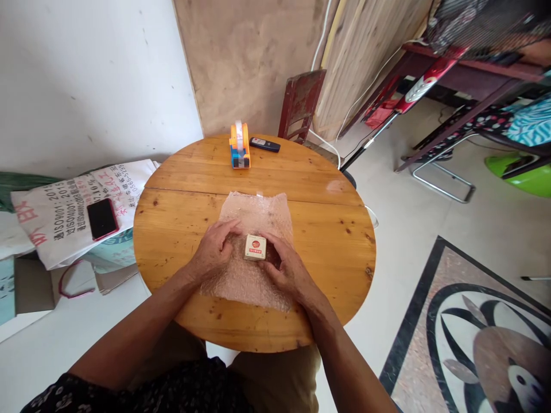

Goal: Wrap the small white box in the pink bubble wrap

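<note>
A small cream box [255,247] with a red print on top sits near the middle of a sheet of bubble wrap [253,287]. The sheet lies spread out on a round wooden table. My right hand [287,268] is at the box's right side, its thumb at the near corner and its fingers at the far corner, gripping it. To the left of the box, apart from it, my left hand [214,249] rests over the sheet with its fingers stretched out and nothing held.
An orange and blue tape dispenser [240,146] stands at the table's [181,166] far side, beside a dark remote-like device [264,144]. A phone [102,219] lies on printed sacks [73,215] at left. A wooden chair [301,106] stands behind. Someone sits at far right.
</note>
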The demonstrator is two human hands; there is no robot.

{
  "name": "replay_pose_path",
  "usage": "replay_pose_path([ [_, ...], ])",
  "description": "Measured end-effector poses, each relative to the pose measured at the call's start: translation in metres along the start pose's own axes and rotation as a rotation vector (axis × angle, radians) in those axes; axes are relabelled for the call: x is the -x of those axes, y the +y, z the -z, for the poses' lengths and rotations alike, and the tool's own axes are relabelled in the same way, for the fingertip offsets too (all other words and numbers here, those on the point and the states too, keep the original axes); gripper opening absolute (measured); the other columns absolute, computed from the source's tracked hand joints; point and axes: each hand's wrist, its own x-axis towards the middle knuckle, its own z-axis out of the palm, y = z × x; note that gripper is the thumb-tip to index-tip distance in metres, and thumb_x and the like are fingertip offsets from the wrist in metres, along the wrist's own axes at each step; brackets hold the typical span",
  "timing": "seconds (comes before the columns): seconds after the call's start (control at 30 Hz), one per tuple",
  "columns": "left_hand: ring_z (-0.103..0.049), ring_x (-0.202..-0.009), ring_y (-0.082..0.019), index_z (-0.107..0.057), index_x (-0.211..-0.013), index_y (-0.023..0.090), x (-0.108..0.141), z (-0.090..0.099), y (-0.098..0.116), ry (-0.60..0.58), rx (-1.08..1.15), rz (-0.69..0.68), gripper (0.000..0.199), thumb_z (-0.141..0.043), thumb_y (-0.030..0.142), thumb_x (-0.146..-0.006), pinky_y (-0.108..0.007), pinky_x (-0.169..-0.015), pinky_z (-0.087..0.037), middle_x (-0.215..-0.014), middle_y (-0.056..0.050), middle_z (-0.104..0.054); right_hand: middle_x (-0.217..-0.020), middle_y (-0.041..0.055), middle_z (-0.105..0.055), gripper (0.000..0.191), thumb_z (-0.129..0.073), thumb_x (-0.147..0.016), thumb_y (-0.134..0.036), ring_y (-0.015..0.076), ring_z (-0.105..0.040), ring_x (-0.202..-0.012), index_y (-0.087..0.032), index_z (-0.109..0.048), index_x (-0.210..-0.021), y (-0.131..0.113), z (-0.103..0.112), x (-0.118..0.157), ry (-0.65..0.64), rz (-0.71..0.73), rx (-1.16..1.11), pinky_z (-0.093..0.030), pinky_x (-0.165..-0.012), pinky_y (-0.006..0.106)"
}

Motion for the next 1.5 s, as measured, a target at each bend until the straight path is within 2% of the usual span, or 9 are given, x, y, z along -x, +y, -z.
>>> replay_pose_path([
  [0.33, -0.059, -0.107, -0.024, -0.054, -0.130, 0.016, 0.000, 0.000, 0.000, 0.009, 0.013, -0.003, 0.065, -0.041, 0.003, -0.068, -0.044, -0.100, -0.042, -0.108, -0.007, -0.071, -0.135, 0.0108, -0.058, 0.058, -0.060, -0.083, -0.019, 0.0273, -0.053, -0.121, -0.023, -0.045, -0.139, 0.000, 0.000, -0.001, 0.003, -0.010, 0.004, -0.041, -0.103, 0.048],
  [0.83, -0.060, -0.106, -0.023, -0.055, -0.129, 0.015, 0.000, -0.002, -0.003, 0.017, 0.009, -0.005, 0.062, -0.041, 0.003, -0.069, -0.043, -0.099, -0.044, -0.106, -0.007, -0.071, -0.137, 0.0102, -0.056, 0.059, -0.059, -0.082, -0.018, 0.0278, -0.052, -0.124, -0.025, -0.045, -0.139, 0.002, 0.000, -0.001, 0.013, 0.008, -0.003, -0.040, -0.105, 0.049],
  [0.93, -0.061, -0.108, -0.022, -0.054, -0.128, 0.014, -0.001, 0.006, 0.004, 0.026, -0.001, 0.023, 0.058, -0.043, 0.005, -0.072, -0.041, -0.099, -0.046, -0.109, -0.008, -0.071, -0.138, 0.0112, -0.055, 0.061, -0.060, -0.081, -0.017, 0.0280, -0.051, -0.125, -0.023, -0.044, -0.139, 0.001, -0.001, -0.001, 0.009, 0.006, -0.008, -0.040, -0.106, 0.049],
  [1.0, -0.061, -0.108, -0.023, -0.056, -0.124, 0.015, 0.002, 0.021, 0.015, 0.019, -0.062, -0.011, 0.051, -0.045, 0.008, -0.075, -0.042, -0.098, -0.046, -0.112, -0.009, -0.069, -0.140, 0.0113, -0.053, 0.063, -0.059, -0.080, -0.017, 0.0277, -0.050, -0.127, -0.023, -0.042, -0.141, 0.000, -0.001, -0.001, 0.007, 0.010, -0.026, -0.039, -0.107, 0.049],
  [1.1, -0.057, -0.113, -0.026, -0.062, -0.113, 0.017, 0.015, 0.047, 0.041, -0.081, -0.223, -0.179, 0.036, -0.052, 0.013, -0.079, -0.046, -0.103, -0.042, -0.115, -0.010, -0.066, -0.141, 0.0107, -0.052, 0.063, -0.058, -0.080, -0.016, 0.0270, -0.048, -0.129, -0.023, -0.042, -0.141, -0.002, -0.001, -0.001, 0.015, 0.017, -0.064, -0.038, -0.109, 0.049],
  [1.2, -0.048, -0.125, -0.031, -0.062, -0.115, 0.019, 0.036, 0.060, 0.064, -0.332, -0.357, -0.306, 0.040, -0.064, 0.020, -0.075, -0.050, -0.109, -0.036, -0.119, -0.010, -0.063, -0.139, 0.0106, -0.054, 0.062, -0.058, -0.078, -0.016, 0.0275, -0.049, -0.128, -0.023, -0.044, -0.139, -0.002, 0.000, -0.002, 0.019, 0.009, -0.086, -0.037, -0.109, 0.049],
  [1.27, -0.043, -0.130, -0.033, -0.061, -0.116, 0.019, 0.050, 0.058, 0.070, -0.426, -0.451, -0.323, 0.045, -0.067, 0.019, -0.072, -0.053, -0.114, -0.029, -0.127, -0.012, -0.058, -0.139, 0.0105, -0.054, 0.063, -0.057, -0.077, -0.015, 0.0279, -0.050, -0.128, -0.023, -0.045, -0.138, -0.003, 0.000, -0.002, 0.014, -0.005, -0.096, -0.037, -0.109, 0.049],
  [1.33, -0.041, -0.131, -0.034, -0.061, -0.114, 0.018, 0.060, 0.050, 0.068, -0.463, -0.522, -0.329, 0.044, -0.068, 0.019, -0.071, -0.055, -0.116, -0.026, -0.130, -0.013, -0.056, -0.140, 0.0102, -0.054, 0.064, -0.057, -0.076, -0.014, 0.0278, -0.050, -0.128, -0.023, -0.045, -0.138, -0.003, 0.001, -0.003, 0.012, -0.011, -0.107, -0.037, -0.110, 0.049],
  [1.5, -0.045, -0.127, -0.032, -0.064, -0.097, 0.016, 0.066, 0.029, 0.055, -0.399, -0.589, -0.381, 0.019, -0.062, 0.013, -0.078, -0.055, -0.116, -0.027, -0.125, -0.011, -0.059, -0.139, 0.0110, -0.054, 0.061, -0.062, -0.077, -0.018, 0.0286, -0.051, -0.127, -0.023, -0.047, -0.137, -0.003, -0.002, -0.005, 0.031, -0.025, -0.118, -0.038, -0.109, 0.050],
])
